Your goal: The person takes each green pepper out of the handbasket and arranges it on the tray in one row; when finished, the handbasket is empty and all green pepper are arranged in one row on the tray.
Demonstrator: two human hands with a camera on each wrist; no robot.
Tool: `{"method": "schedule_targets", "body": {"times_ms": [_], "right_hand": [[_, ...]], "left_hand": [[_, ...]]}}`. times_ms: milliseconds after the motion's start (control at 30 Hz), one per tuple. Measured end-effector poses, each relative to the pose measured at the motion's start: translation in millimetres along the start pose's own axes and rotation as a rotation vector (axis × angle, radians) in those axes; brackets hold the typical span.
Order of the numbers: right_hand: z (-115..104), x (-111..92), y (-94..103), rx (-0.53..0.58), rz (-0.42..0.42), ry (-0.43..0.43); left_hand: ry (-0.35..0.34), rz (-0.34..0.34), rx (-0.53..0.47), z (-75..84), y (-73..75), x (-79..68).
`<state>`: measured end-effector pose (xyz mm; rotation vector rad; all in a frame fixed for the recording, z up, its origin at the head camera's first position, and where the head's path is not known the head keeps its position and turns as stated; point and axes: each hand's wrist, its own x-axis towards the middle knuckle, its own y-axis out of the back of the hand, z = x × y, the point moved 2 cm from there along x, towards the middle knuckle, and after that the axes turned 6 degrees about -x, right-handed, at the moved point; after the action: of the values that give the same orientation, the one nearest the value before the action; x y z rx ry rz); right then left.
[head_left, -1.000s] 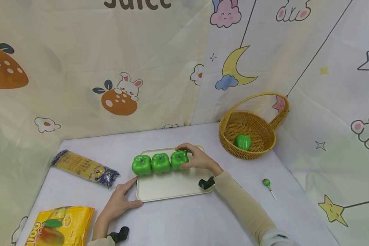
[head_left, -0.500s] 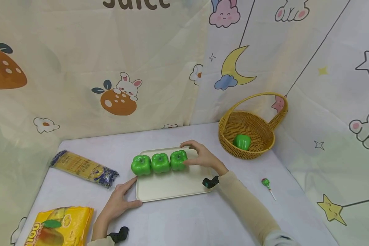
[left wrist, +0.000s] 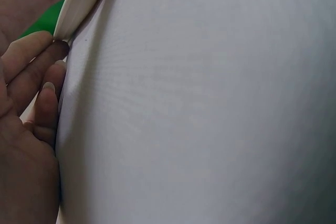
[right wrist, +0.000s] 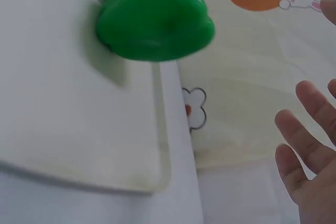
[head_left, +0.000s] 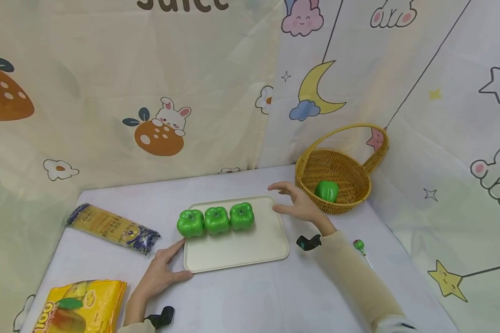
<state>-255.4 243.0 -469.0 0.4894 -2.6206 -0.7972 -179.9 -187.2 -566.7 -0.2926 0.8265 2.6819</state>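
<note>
Three green bell peppers stand in a row along the back of a cream rectangular tray (head_left: 241, 247): a left one (head_left: 190, 223), a middle one (head_left: 216, 219) and a right one (head_left: 241, 216). My left hand (head_left: 160, 273) rests at the tray's front left corner, thumb and forefinger spread against its edge. In the left wrist view its fingertips meet the tray's rim (left wrist: 79, 11). My right hand (head_left: 297, 203) hangs past the tray's right end with fingers parted and nothing in them. Just beyond it, a wicker basket (head_left: 358, 182) contains another green bell pepper (head_left: 327, 191).
A clear packet of noodle-like sticks (head_left: 112, 226) lies left of the tray. Nearer me is a yellow bag with a mango picture (head_left: 83, 305). A lollipop (head_left: 359, 246) lies right of my right forearm. Printed cloth walls (head_left: 221, 115) rise behind the white table.
My right hand has let go of the right bell pepper and moved right, off the tray toward the basket. The left hand stays at the tray's corner.
</note>
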Motion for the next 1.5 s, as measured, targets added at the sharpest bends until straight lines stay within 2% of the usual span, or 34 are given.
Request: {"method": "schedule_targets", "body": {"times_ms": [400, 633, 833, 967, 1100, 1300, 1500], "right_hand": [[1.4, -25.6, 62.7, 0.044, 0.103, 0.014], [15.0, -35.5, 100.1, 0.141, 0.216, -0.068], [37.5, -39.8, 125.7, 0.107, 0.286, -0.217], [50.8, -36.1, 136.0, 0.079, 0.283, -0.335], [61.2, -31.4, 141.9, 0.1, 0.296, -0.417], [72.5, -27.1, 144.7, 0.194, 0.34, -0.484], [80.5, -28.6, 144.6, 0.194, 0.322, -0.523]], "left_hand": [[-0.003, 0.005, 0.005, -0.7, -0.3, 0.4], [-0.005, 0.004, 0.004, -1.4, -1.0, -0.1], [-0.003, 0.005, 0.004, -2.6, -1.9, 0.2], [0.005, 0.009, 0.011, -3.5, -2.0, -0.6], [0.008, 0.011, 0.009, -3.4, -1.8, -0.5], [-0.009, 0.008, 0.011, -2.0, -1.9, -0.1], [-0.016, 0.01, 0.014, -1.3, -2.2, 0.3]]}}
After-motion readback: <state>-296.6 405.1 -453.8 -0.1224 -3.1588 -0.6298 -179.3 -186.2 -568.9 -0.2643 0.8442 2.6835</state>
